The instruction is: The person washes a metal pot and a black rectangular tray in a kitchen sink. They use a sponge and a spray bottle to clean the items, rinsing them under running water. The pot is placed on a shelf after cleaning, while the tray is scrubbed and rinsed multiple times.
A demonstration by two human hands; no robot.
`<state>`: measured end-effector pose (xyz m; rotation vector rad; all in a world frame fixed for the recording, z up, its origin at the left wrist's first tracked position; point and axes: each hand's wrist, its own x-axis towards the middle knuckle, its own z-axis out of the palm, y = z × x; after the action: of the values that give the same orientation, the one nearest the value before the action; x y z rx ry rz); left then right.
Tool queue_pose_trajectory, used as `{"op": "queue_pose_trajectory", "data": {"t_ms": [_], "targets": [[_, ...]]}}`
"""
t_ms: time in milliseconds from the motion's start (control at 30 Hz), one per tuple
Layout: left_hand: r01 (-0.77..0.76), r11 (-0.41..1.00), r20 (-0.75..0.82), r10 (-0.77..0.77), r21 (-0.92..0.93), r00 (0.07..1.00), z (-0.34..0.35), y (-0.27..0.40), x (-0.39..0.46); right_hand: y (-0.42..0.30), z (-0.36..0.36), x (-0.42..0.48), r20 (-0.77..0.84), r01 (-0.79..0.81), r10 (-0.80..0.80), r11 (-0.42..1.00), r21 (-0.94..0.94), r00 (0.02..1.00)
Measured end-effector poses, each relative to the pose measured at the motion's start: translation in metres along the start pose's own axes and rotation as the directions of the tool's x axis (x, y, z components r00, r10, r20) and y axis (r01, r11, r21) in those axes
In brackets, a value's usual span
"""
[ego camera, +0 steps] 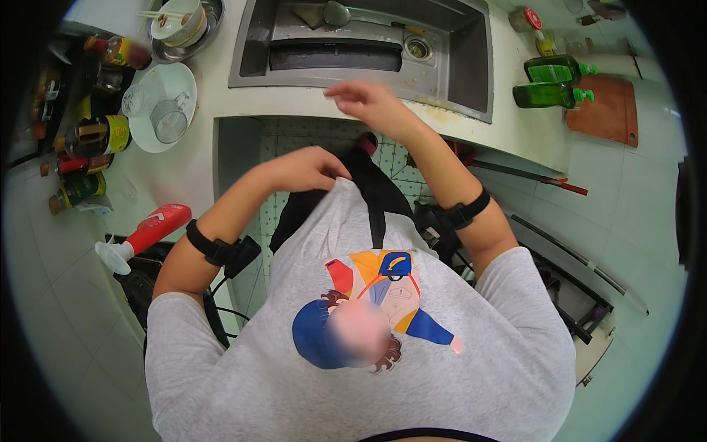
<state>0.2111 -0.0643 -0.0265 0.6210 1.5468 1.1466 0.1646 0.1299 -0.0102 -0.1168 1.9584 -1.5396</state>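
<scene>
My left hand (pixel 312 168) pinches the hem of the grey T-shirt (pixel 309 398) and pulls it out from the body; its fingertips are partly hidden by the cloth. Over the counter's front edge, my right hand (pixel 370 105) hovers with nothing in it and its fingers slightly bent apart. Just beyond that hand lies the stainless steel sink (pixel 359 80). Inside it are a dark rectangular tray (pixel 336 57), a ladle (pixel 336 14) and a knife-like tool with a wooden handle (pixel 407 27).
On the left counter stand a white basin (pixel 188 83) with glass vessels, stacked bowls with chopsticks (pixel 185 27), several sauce bottles (pixel 94 136) and a red spray bottle (pixel 160 225). At right lie two green pump bottles (pixel 544 95) and a brown cutting board (pixel 605 113). A red-ended handle (pixel 530 174) juts below the counter.
</scene>
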Motion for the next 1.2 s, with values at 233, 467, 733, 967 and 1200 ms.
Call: {"op": "queue_pose_trajectory", "data": {"t_ms": [233, 467, 733, 967, 1200], "targets": [[-0.430, 0.725, -0.545, 0.090, -0.538, 0.833, -0.092, 0.048, 0.019, 0.111, 0.017, -0.053, 0.360, 0.024, 0.034, 0.988, -0.154, 0.932], [-0.609, 0.389, -0.622, 0.109, -0.691, 0.775, -0.117, 0.062, 0.074, 0.132, 0.045, -0.036, 0.510, 0.218, -0.133, 0.969, -0.112, 0.850], [-0.673, 0.232, -0.684, 0.040, -0.702, 0.728, -0.116, 0.050, 0.093, 0.124, 0.041, -0.028, 0.661, 0.069, -0.295, 0.936, 0.346, 0.690], [-0.652, 0.579, -0.785, 0.032, -0.490, 0.618, -0.051, 0.040, 0.109, 0.096, 0.042, -0.042, 0.491, -0.068, -0.240, 0.846, 0.529, 0.837], [-0.686, 0.689, -0.790, 0.277, -0.234, 0.548, -0.014, 0.076, 0.105, 0.065, 0.036, -0.059, 0.412, 0.078, -0.246, 0.920, 0.384, 0.877]]}}
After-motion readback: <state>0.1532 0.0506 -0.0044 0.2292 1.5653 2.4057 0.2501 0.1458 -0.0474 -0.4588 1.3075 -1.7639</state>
